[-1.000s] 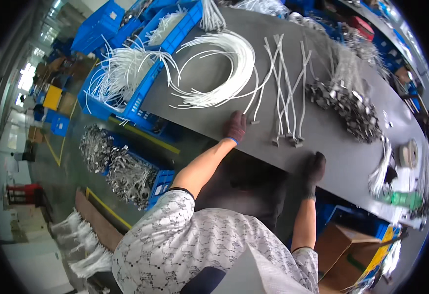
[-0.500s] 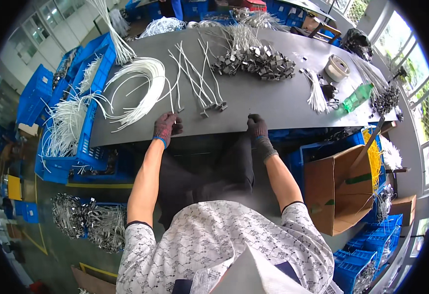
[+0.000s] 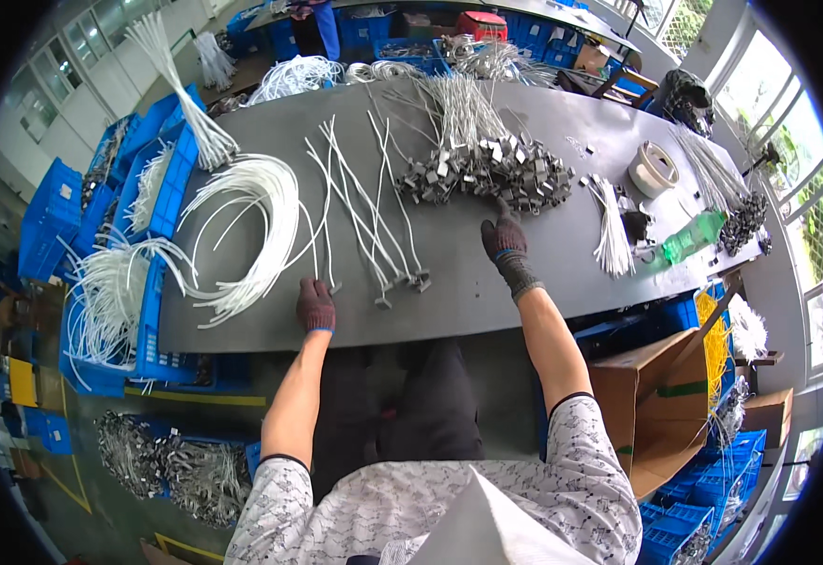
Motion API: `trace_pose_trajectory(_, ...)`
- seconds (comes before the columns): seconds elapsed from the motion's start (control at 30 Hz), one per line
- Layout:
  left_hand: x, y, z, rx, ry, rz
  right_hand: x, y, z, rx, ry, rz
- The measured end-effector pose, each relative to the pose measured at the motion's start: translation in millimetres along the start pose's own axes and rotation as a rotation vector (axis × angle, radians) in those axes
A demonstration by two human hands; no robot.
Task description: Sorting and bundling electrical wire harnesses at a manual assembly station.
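Note:
My left hand, in a dark knitted glove, is closed at the table's near edge around the lower end of a white cable. That cable runs up beside a loose coil of white cables. My right hand, gloved too, stretches its fingers to the near edge of a heap of small grey metal clips; its fingertips seem to touch them. Between the hands lie several white cables with grey metal clips on their near ends.
The grey table is flanked at left by blue crates of white cables. On its right stand a roll of tape, a green plastic bottle and a short white cable bundle. Below is a cardboard box. Another person stands beyond.
My right hand has moved forward from the table's near edge to the heap of clips. My left hand stays low at the near edge with the cable. The view has shifted.

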State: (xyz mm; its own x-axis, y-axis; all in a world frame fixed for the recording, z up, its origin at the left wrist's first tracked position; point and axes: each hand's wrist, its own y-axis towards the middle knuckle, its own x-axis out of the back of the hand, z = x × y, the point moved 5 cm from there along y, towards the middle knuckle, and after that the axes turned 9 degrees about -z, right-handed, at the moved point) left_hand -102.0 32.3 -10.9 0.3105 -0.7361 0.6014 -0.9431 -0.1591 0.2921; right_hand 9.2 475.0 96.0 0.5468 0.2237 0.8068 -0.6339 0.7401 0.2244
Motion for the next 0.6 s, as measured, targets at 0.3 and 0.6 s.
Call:
trace_pose_trajectory(0.3,-2,2,-12,-0.059,0.143,-0.060,-61,71,5,-0.217,0.059,-0.036)
trace_pose_trajectory(0.6,5,4,-7,-0.008,0.129,-0.049,-71,70,13,0.027,0.368,-0.401)
